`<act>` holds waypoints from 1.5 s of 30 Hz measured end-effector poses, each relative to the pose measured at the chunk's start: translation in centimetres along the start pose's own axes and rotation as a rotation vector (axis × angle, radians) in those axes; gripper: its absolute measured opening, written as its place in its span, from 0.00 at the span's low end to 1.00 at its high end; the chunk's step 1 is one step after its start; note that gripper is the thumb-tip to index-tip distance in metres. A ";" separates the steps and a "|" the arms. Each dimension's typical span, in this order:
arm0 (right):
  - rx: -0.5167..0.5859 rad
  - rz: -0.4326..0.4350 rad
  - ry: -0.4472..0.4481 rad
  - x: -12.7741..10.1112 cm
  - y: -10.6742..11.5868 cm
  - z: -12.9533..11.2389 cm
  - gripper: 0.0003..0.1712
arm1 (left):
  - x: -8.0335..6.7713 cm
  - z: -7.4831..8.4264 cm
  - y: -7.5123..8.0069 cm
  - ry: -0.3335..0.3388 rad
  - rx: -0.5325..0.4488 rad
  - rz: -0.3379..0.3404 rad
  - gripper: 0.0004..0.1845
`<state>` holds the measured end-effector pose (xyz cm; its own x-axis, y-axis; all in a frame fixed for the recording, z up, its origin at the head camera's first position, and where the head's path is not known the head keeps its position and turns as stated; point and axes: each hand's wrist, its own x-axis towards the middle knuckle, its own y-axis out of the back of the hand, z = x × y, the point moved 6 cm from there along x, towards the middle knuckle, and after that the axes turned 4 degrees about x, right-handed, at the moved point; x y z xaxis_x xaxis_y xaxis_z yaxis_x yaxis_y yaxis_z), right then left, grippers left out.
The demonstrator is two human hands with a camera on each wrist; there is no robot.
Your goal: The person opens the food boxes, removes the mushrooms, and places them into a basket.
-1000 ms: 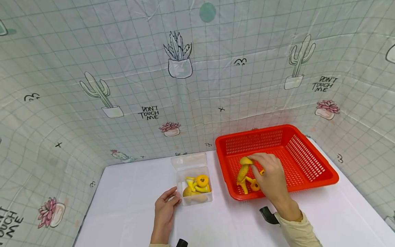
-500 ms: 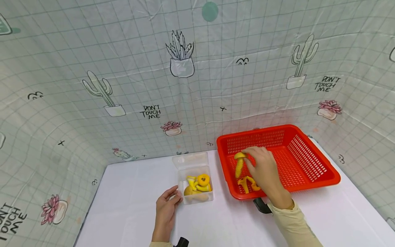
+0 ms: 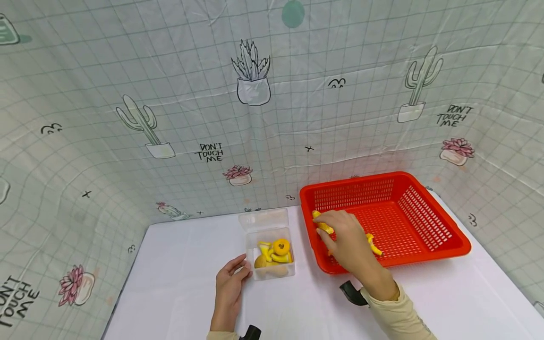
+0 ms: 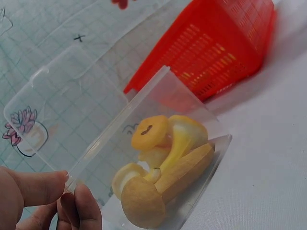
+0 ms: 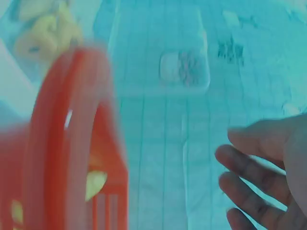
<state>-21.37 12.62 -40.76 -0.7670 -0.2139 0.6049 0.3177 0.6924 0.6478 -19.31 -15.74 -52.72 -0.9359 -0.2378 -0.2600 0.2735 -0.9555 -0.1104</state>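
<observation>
I pinch a yellow toy piece (image 3: 323,226) in my right hand (image 3: 346,238), fingers curled round it, above the near left corner of the red basket (image 3: 429,212); the right wrist view is too blurred to confirm the grip itself. More yellow pieces (image 3: 374,246) lie on the basket floor just beside my hand, partly hidden by it. To the left, just beside the basket, stands the clear plastic box (image 3: 272,255) with its lid (image 3: 262,219) hinged back, already holding several yellow toy pieces (image 4: 163,163). My left hand (image 3: 229,288) rests on the desk (image 3: 178,293), thumb and fingers (image 4: 76,211) touching the box's near corner to steady it; I judge this hand relaxed, not clamped.

The piece is held only at the fingertips, so it could slip out over the basket rim and land on the desk. The box is light and already crowded; dropping another piece in could tip it or push one out if my left hand gives way.

A second ago my right hand was deeper in the basket, with the long yellow piece hanging down among the others; now it is lifted and carried toward the basket's left wall. My left hand and the box have stayed put.
</observation>
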 end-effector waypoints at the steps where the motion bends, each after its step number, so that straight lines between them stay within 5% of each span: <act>1: 0.005 -0.018 0.017 0.1 -0.4 -0.5 0.15 | 0.0 0.0 0.0 -0.001 0.000 0.000 0.22; 11: -0.022 -0.213 0.150 0.3 -5.1 -3.9 0.15 | 0.0 0.0 -0.2 -0.016 -0.018 0.004 0.21; 23: -0.030 -0.387 0.108 0.5 -9.5 -4.2 0.15 | -0.1 0.1 -0.2 -0.013 -0.018 0.005 0.22; 45: -0.256 -0.371 0.069 0.8 -13.4 -3.4 0.15 | 0.0 -0.1 0.2 -0.019 -0.040 -0.012 0.20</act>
<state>-24.34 0.85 -47.39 -0.8188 -0.4671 0.3338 0.1623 0.3694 0.9150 -19.28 -15.90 -52.86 -0.9430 -0.2303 -0.2401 0.2708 -0.9506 -0.1519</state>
